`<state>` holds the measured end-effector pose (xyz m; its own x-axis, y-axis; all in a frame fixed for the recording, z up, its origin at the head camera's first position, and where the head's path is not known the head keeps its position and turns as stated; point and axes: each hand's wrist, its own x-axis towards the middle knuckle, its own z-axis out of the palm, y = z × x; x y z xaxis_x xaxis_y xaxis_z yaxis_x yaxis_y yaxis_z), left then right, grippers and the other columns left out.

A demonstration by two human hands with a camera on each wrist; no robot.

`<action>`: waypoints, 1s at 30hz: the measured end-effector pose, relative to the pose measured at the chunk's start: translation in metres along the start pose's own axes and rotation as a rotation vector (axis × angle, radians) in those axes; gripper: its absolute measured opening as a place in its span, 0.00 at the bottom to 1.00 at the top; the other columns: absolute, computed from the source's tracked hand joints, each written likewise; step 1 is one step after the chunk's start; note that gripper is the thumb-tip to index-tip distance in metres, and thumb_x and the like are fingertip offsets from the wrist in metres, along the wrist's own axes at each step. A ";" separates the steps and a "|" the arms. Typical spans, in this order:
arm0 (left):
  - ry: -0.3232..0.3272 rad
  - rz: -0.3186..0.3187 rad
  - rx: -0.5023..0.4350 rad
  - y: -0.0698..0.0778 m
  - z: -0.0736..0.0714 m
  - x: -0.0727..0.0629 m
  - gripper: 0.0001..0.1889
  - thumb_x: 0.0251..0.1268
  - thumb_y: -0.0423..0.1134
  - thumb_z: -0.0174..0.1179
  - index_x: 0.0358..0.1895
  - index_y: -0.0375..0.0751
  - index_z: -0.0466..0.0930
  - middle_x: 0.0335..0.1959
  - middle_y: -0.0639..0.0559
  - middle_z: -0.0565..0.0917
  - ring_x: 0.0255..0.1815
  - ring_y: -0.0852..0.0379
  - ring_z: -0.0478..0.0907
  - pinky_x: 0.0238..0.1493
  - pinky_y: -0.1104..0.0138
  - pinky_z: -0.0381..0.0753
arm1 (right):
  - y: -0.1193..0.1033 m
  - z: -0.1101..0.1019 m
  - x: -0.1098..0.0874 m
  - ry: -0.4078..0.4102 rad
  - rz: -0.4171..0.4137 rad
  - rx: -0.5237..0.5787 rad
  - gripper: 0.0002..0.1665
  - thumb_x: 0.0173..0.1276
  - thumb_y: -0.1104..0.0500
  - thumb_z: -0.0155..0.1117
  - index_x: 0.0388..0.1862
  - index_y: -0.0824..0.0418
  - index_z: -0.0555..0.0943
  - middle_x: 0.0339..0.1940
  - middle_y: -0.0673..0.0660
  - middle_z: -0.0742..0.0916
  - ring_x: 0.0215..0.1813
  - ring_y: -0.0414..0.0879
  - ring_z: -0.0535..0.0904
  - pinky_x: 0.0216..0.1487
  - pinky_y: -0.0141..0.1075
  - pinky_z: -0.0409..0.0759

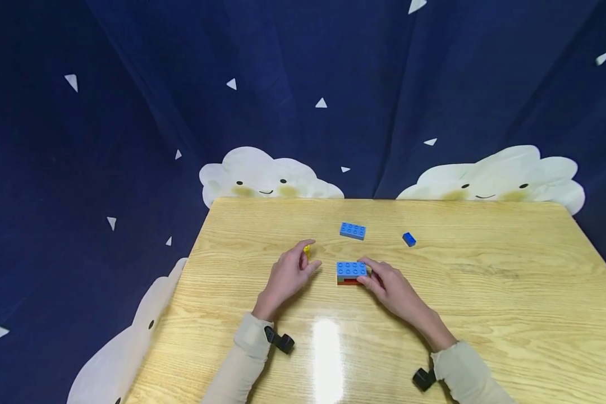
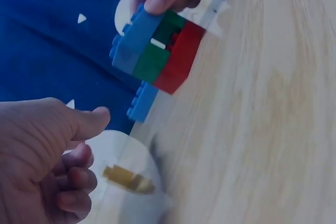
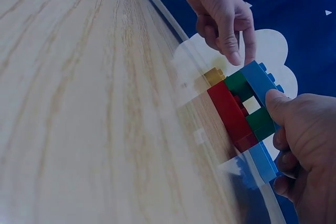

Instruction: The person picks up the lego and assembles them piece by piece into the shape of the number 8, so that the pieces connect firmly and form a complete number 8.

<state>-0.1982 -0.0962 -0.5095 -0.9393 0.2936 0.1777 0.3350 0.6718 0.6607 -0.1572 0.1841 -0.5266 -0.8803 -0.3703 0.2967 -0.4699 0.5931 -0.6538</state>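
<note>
My right hand (image 1: pixel 391 289) grips a small stack of toy building bricks (image 1: pixel 351 270) by its right end, thumb in front and fingers behind. In the left wrist view the stack (image 2: pixel 181 59) has a blue brick on top, green bricks at either end with a gap between them, and a red brick at the bottom. Left of it, my left hand (image 1: pixel 285 275) holds nothing, thumb and index finger apart and the other fingers loosely bent. Just past that hand a yellow brick (image 1: pixel 307 251) stands on the table, partly hidden by the fingers in the head view.
Behind the stack, a loose blue brick (image 1: pixel 352 231) lies on the wooden table (image 1: pixel 485 314). A smaller dark blue brick (image 1: pixel 409 239) lies to its right. A navy curtain (image 1: pixel 283 84) with white triangles and clouds hangs beyond the table's back edge.
</note>
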 end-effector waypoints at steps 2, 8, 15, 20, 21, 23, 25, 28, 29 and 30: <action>0.037 -0.018 0.023 -0.005 0.000 0.000 0.29 0.71 0.45 0.70 0.71 0.44 0.76 0.24 0.59 0.74 0.21 0.63 0.67 0.23 0.67 0.65 | 0.000 0.000 0.000 0.000 -0.003 -0.002 0.19 0.77 0.54 0.66 0.64 0.53 0.80 0.25 0.42 0.73 0.28 0.38 0.67 0.33 0.34 0.68; 0.074 -0.053 0.079 -0.015 -0.001 0.001 0.30 0.71 0.44 0.70 0.73 0.44 0.75 0.28 0.58 0.73 0.26 0.60 0.68 0.25 0.65 0.65 | 0.000 0.000 0.000 0.000 -0.003 -0.011 0.19 0.77 0.54 0.66 0.64 0.53 0.80 0.25 0.42 0.73 0.27 0.37 0.66 0.34 0.34 0.69; 0.042 -0.073 0.093 -0.021 0.001 0.001 0.27 0.71 0.43 0.70 0.70 0.45 0.79 0.28 0.56 0.74 0.26 0.59 0.68 0.24 0.65 0.65 | 0.001 0.000 0.000 -0.001 -0.005 -0.014 0.19 0.77 0.53 0.67 0.64 0.53 0.80 0.24 0.42 0.73 0.27 0.38 0.66 0.34 0.34 0.68; 0.054 -0.071 0.099 -0.022 0.004 0.000 0.23 0.70 0.44 0.70 0.67 0.47 0.82 0.28 0.56 0.74 0.27 0.59 0.69 0.24 0.66 0.66 | 0.002 0.001 0.000 0.002 -0.012 -0.013 0.19 0.77 0.54 0.67 0.64 0.53 0.80 0.24 0.41 0.73 0.27 0.37 0.66 0.33 0.34 0.68; 0.058 -0.070 0.100 -0.022 0.005 0.000 0.23 0.70 0.44 0.71 0.66 0.48 0.83 0.28 0.56 0.74 0.27 0.60 0.69 0.24 0.66 0.66 | 0.002 0.001 0.000 0.002 -0.012 -0.013 0.19 0.77 0.54 0.67 0.64 0.53 0.80 0.24 0.41 0.73 0.27 0.37 0.66 0.33 0.34 0.68; 0.063 -0.067 0.101 -0.023 0.005 0.000 0.22 0.70 0.43 0.71 0.65 0.48 0.83 0.28 0.57 0.74 0.26 0.60 0.69 0.24 0.66 0.65 | 0.002 0.002 0.000 0.004 -0.013 -0.012 0.19 0.77 0.54 0.67 0.64 0.53 0.80 0.24 0.41 0.72 0.27 0.37 0.66 0.33 0.34 0.68; 0.064 -0.068 0.098 -0.023 0.006 0.000 0.22 0.70 0.44 0.71 0.65 0.48 0.83 0.28 0.57 0.74 0.26 0.60 0.69 0.24 0.66 0.65 | 0.002 0.002 -0.001 0.006 -0.011 -0.011 0.19 0.77 0.54 0.67 0.64 0.53 0.80 0.24 0.41 0.72 0.27 0.37 0.66 0.33 0.34 0.68; 0.061 -0.071 0.095 -0.024 0.007 0.000 0.23 0.70 0.44 0.71 0.65 0.47 0.83 0.27 0.57 0.74 0.25 0.60 0.69 0.24 0.66 0.65 | 0.002 0.001 -0.001 0.007 -0.010 -0.008 0.19 0.77 0.54 0.67 0.64 0.53 0.80 0.24 0.41 0.72 0.27 0.37 0.66 0.33 0.34 0.68; 0.058 -0.072 0.095 -0.024 0.007 0.000 0.23 0.70 0.44 0.71 0.65 0.47 0.83 0.27 0.57 0.74 0.25 0.60 0.69 0.24 0.66 0.65 | 0.002 0.001 -0.001 0.006 -0.008 -0.007 0.19 0.77 0.54 0.66 0.64 0.52 0.80 0.24 0.42 0.72 0.27 0.37 0.66 0.33 0.34 0.68; 0.055 -0.073 0.097 -0.024 0.007 0.000 0.23 0.70 0.44 0.71 0.65 0.47 0.83 0.27 0.57 0.74 0.26 0.60 0.69 0.24 0.66 0.65 | 0.002 0.001 0.000 0.006 -0.007 -0.007 0.19 0.77 0.54 0.66 0.64 0.52 0.80 0.24 0.42 0.72 0.27 0.37 0.66 0.33 0.34 0.68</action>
<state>-0.2062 -0.1076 -0.5306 -0.9633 0.2051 0.1734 0.2684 0.7532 0.6006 -0.1576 0.1845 -0.5287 -0.8771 -0.3706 0.3056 -0.4769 0.5951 -0.6469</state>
